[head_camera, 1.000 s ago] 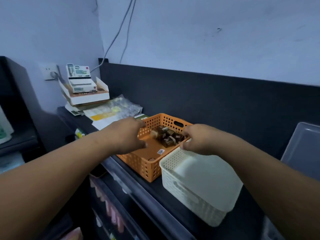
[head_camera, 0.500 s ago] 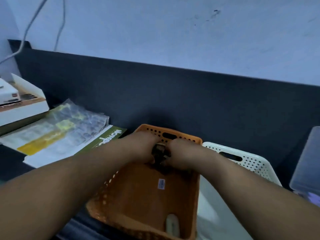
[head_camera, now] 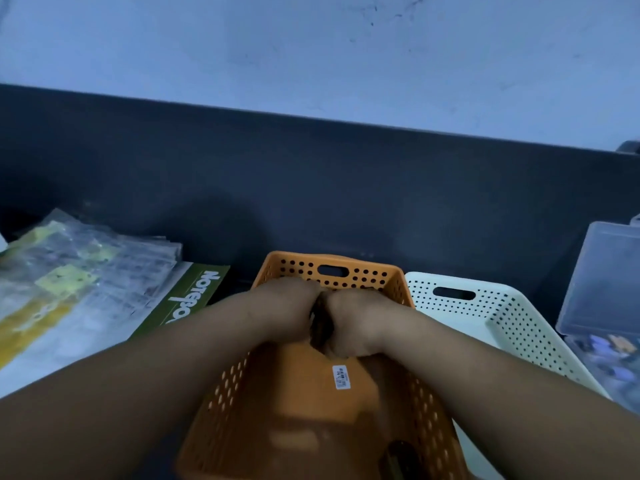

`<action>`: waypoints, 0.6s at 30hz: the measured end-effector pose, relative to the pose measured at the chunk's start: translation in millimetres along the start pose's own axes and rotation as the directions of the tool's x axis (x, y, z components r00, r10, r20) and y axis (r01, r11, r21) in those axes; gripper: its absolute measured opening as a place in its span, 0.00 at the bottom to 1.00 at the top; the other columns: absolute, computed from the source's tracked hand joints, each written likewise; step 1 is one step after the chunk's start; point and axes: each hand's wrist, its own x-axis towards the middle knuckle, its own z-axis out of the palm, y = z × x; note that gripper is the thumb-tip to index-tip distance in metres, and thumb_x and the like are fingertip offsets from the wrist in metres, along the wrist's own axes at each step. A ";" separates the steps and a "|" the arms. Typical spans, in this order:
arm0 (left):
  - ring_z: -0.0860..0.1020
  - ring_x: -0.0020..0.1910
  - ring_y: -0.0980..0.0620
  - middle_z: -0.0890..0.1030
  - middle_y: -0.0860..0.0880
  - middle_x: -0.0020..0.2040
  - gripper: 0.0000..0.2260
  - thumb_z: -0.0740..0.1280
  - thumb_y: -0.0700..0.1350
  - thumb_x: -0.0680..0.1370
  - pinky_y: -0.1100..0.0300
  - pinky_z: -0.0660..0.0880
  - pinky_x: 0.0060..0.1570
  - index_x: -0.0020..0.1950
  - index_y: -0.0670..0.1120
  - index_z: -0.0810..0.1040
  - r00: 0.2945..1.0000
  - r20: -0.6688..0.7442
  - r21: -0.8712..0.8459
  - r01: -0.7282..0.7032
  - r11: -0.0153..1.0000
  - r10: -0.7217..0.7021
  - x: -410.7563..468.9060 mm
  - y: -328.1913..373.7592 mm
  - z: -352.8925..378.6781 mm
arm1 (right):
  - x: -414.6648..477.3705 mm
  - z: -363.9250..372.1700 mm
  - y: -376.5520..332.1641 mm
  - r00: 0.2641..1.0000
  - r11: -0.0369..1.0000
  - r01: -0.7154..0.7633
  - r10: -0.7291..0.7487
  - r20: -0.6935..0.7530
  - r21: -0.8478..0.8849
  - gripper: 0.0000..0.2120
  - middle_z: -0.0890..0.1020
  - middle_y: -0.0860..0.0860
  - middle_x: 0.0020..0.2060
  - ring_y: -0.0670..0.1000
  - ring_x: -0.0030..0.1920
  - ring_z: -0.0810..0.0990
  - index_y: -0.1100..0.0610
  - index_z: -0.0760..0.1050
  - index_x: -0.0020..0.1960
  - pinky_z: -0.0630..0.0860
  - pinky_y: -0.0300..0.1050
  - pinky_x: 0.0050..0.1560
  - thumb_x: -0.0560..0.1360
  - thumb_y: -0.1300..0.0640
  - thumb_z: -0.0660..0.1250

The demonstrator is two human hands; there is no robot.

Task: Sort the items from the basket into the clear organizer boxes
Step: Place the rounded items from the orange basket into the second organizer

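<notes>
An orange perforated basket (head_camera: 346,271) stands on the dark shelf in front of me. Both hands are inside it at its far end. My left hand (head_camera: 280,310) and my right hand (head_camera: 356,320) are pressed together, fingers curled round a dark clump of small items (head_camera: 320,329) that shows only as a sliver between them. A white barcode sticker (head_camera: 341,376) lies on the basket floor. A clear organizer box (head_camera: 609,282) stands at the far right, with small coloured items below it.
A white perforated basket (head_camera: 485,306) sits right beside the orange one. To the left lie clear plastic packets (head_camera: 79,271) on a green-edged booklet (head_camera: 194,299). A dark back panel (head_camera: 311,185) runs behind everything.
Both hands went from the baskets' rims into the orange basket and closed together round the dark items. The view has moved closer and tilted down.
</notes>
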 end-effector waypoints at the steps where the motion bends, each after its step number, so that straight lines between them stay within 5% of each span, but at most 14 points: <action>1: 0.77 0.48 0.52 0.78 0.51 0.49 0.17 0.70 0.44 0.74 0.56 0.77 0.48 0.60 0.51 0.71 1.000 -0.021 -0.041 0.005 0.999 -0.006 -2.0 -0.8 -4.1 | -3.4 -5.1 0.7 0.999 0.998 -0.005 0.008 -0.040 0.060 0.14 0.77 0.47 0.39 0.50 0.41 0.78 0.50 0.71 0.52 0.76 0.42 0.37 0.69 0.51 0.71; 5: 0.78 0.39 0.52 0.78 0.47 0.45 0.18 0.72 0.44 0.71 0.54 0.77 0.35 0.52 0.51 0.66 0.996 -0.081 -0.281 0.008 0.960 -0.032 -10.5 -3.8 -24.2 | -22.1 -26.4 8.1 0.980 0.964 -0.024 0.076 -0.186 0.263 0.19 0.76 0.48 0.39 0.47 0.38 0.76 0.51 0.65 0.50 0.71 0.43 0.34 0.66 0.51 0.72; 9: 0.80 0.40 0.49 0.81 0.45 0.47 0.21 0.73 0.41 0.66 0.49 0.80 0.40 0.53 0.54 0.68 0.993 -0.117 -0.513 -0.086 0.854 0.029 -18.0 8.9 -39.3 | -44.8 -36.0 24.0 0.940 0.874 0.065 0.108 -0.323 0.482 0.20 0.78 0.49 0.38 0.49 0.36 0.76 0.52 0.65 0.51 0.75 0.49 0.38 0.66 0.54 0.72; 16: 0.82 0.39 0.46 0.80 0.43 0.44 0.20 0.73 0.33 0.67 0.47 0.81 0.38 0.50 0.52 0.72 0.981 -0.140 -0.517 -0.185 0.836 0.131 -19.9 73.6 -43.2 | -101.5 -22.6 68.8 0.879 0.830 0.071 0.209 -0.428 0.553 0.15 0.77 0.46 0.35 0.47 0.35 0.74 0.48 0.69 0.47 0.73 0.45 0.37 0.69 0.51 0.74; 18: 0.82 0.32 0.49 0.80 0.40 0.43 0.17 0.71 0.33 0.71 0.56 0.78 0.31 0.51 0.48 0.68 0.982 -0.128 -0.592 -0.186 0.784 0.137 -22.8 104.9 -39.3 | -127.4 -15.5 86.4 0.866 0.777 0.090 0.248 -0.434 0.624 0.14 0.77 0.46 0.33 0.47 0.33 0.73 0.50 0.70 0.48 0.74 0.46 0.35 0.70 0.52 0.75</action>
